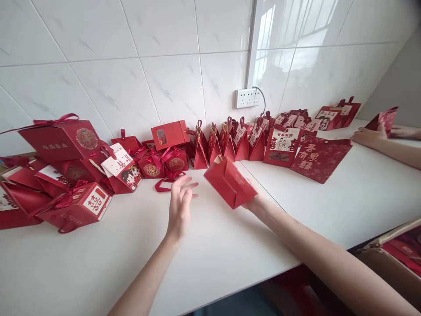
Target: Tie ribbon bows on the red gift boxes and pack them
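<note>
Over the middle of the white table (210,254) my right hand (251,197) grips a red gift box (226,182), its folded bottom turned toward me. Most of the fingers on that hand are behind the box. To the left of it, my left hand (181,202) is raised with its fingers apart and nothing in them. Just beyond the left fingertips lies a loop of red ribbon (162,185). A row of triangular red gift boxes (215,142) with loop handles stands behind the held box.
Stacked red boxes (66,140) crowd the left side. Flat red gift bags (320,158) stand at the right. Another person's hands (370,135) hold a red box (386,120) at the far right. A cardboard carton (391,259) sits below the front edge. A power strip (246,98) is on the tiled wall.
</note>
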